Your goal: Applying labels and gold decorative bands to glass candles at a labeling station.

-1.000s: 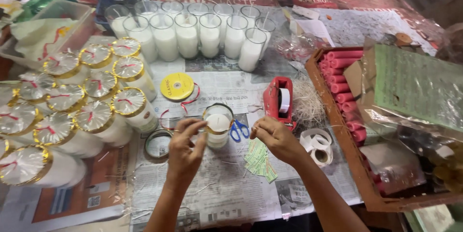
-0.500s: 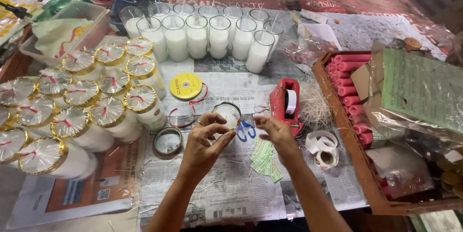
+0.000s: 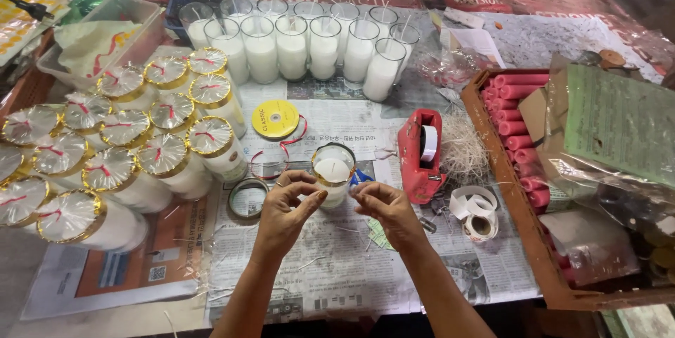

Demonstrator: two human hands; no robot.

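Both hands now closed in on one gold-rimmed glass candle jar [image 3: 333, 171].
Left hand [image 3: 285, 210] and right hand [image 3: 385, 210], previously spread, grips pinched at the jar's sides; red tape dispenser [image 3: 420, 155] untouched on the bench.

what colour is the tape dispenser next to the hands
Red, with a white roll of tape in it; the tape dispenser shows best in the head view, beside the right hand.
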